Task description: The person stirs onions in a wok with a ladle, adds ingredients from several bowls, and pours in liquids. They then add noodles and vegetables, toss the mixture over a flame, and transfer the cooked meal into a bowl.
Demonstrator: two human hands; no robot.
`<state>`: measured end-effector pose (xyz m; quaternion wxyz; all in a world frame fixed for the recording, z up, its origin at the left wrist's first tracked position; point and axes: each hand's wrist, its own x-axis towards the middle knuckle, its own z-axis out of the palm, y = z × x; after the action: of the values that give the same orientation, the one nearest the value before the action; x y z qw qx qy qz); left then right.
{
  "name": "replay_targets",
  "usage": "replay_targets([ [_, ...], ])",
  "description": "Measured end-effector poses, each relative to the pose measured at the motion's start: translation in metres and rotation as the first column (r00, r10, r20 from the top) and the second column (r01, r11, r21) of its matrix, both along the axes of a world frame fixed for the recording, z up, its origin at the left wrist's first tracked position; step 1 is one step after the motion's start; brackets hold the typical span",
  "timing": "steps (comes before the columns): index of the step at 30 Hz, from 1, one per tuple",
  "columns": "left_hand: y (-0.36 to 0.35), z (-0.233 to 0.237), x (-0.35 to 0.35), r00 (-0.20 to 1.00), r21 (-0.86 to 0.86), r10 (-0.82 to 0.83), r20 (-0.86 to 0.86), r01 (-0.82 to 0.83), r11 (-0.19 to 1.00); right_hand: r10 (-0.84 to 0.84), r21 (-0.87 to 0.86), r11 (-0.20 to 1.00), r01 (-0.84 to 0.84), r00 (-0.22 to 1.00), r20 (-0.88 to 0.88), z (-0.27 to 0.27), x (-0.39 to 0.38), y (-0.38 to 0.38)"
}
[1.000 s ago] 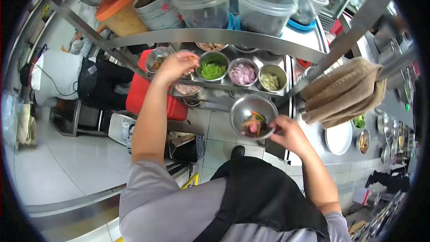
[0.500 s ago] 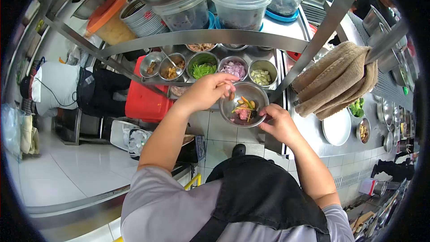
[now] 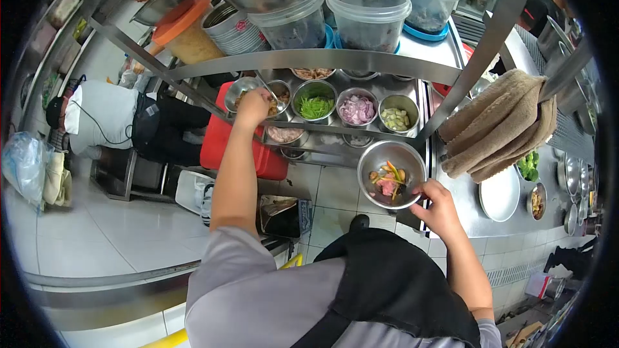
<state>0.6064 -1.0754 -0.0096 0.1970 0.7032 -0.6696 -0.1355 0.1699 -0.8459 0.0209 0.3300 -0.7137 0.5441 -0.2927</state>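
Observation:
My right hand point(image 3: 439, 207) grips the rim of a steel bowl point(image 3: 411, 162), which holds pink meat and yellow and orange strips point(image 3: 389, 183). My left hand point(image 3: 253, 106) reaches to two small steel pots at the left of the row, its fingers bent over the left pot point(image 3: 238, 90); whether it holds anything is hidden. A spoon stands in the neighbouring pot of brown pieces point(image 3: 282, 98). Further right in the row are pots of green slices point(image 3: 314, 107), chopped purple onion point(image 3: 357, 109) and pale green pieces point(image 3: 396, 117).
A metal shelf bar point(image 3: 316, 59) crosses above the pots. Brown towels point(image 3: 500, 129) hang at right over a counter with a white plate point(image 3: 500, 194). Clear tubs point(image 3: 369, 16) stand behind. A red bin point(image 3: 271, 162) is below left. Another person point(image 3: 106, 116) is at the left.
My left hand has moved left, from above the bowl to the leftmost pots. The bowl in my right hand sits further right and slightly lower in view; the view has shifted too.

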Motion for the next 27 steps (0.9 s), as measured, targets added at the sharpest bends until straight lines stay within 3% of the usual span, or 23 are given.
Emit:
replay_targets([
  [2, -0.028, -0.034, 0.026, 0.989, -0.069, -0.124, 0.087, 0.130, 0.989, -0.022, 0.033, 0.999, 0.024, 0.998, -0.055, 0.000, -0.008, 0.007],
  [3, -0.023, -0.024, 0.017, 0.982, 0.014, -0.056, 0.180, 0.054, 0.998, -0.027, -0.042, 0.999, 0.024, 0.998, -0.053, 0.002, -0.009, 0.010],
  [4, -0.008, 0.003, -0.002, 0.970, 0.082, -0.103, 0.220, 0.087, 0.993, -0.012, -0.132, 0.991, 0.004, 0.998, -0.056, 0.000, -0.012, 0.013],
  [5, -0.006, 0.011, -0.012, 0.962, 0.071, -0.046, 0.269, 0.028, 0.997, -0.013, -0.125, 0.992, -0.003, 0.992, -0.123, 0.004, -0.016, 0.016],
  [6, 0.003, 0.016, -0.023, 0.979, -0.178, -0.079, 0.186, 0.113, 0.978, -0.012, -0.118, 0.993, -0.010, 0.983, -0.184, 0.007, -0.019, 0.020],
  [7, 0.023, 0.041, -0.049, 0.995, -0.082, -0.069, -0.072, 0.063, 0.995, -0.056, -0.107, 0.994, 0.036, 0.980, -0.190, 0.009, -0.022, 0.023],
  [8, 0.045, 0.053, -0.076, 0.945, -0.143, -0.176, -0.276, 0.140, 0.980, -0.037, -0.101, 0.995, 0.014, 0.972, -0.230, 0.012, -0.025, 0.027],
  [9, 0.076, 0.075, -0.116, 0.862, -0.015, -0.164, -0.480, 0.179, 0.984, -0.014, -0.097, 0.995, -0.013, 0.963, -0.271, 0.013, -0.028, 0.031],
  [11, 0.117, 0.084, -0.180, 0.744, -0.049, -0.488, -0.456, 0.527, 0.848, -0.047, -0.108, 0.994, 0.019, 0.964, -0.263, 0.016, -0.032, 0.041],
  [12, 0.128, 0.089, -0.209, 0.624, -0.088, -0.735, -0.264, 0.743, 0.663, -0.043, -0.120, 0.993, 0.013, 0.969, -0.245, 0.016, -0.035, 0.046],
  [13, 0.133, 0.072, -0.232, 0.486, -0.181, -0.848, -0.212, 0.833, 0.523, -0.051, -0.121, 0.992, 0.021, 0.968, -0.245, 0.016, -0.037, 0.050],
  [15, 0.140, 0.054, -0.268, 0.376, -0.176, -0.925, 0.051, 0.915, 0.362, -0.079, -0.120, 0.991, 0.052, 0.971, -0.226, 0.014, -0.042, 0.060],
  [16, 0.144, 0.051, -0.279, 0.362, -0.181, -0.930, 0.056, 0.920, 0.347, -0.097, -0.117, 0.990, 0.074, 0.974, -0.206, 0.013, -0.045, 0.066],
  [18, 0.153, 0.049, -0.301, 0.296, -0.077, -0.909, 0.292, 0.955, 0.287, -0.131, -0.112, 0.988, 0.109, 0.968, -0.213, 0.018, -0.050, 0.076],
  [23, 0.158, 0.037, -0.356, 0.037, -0.052, -0.846, 0.532, 0.999, 0.011, -0.226, -0.121, 0.971, 0.207, 0.957, -0.179, 0.012, -0.075, 0.103],
  [27, 0.170, 0.024, -0.408, -0.032, -0.009, -0.828, 0.560, 0.999, -0.045, -0.274, -0.096, 0.960, 0.261, 0.950, -0.149, 0.003, -0.114, 0.123],
])
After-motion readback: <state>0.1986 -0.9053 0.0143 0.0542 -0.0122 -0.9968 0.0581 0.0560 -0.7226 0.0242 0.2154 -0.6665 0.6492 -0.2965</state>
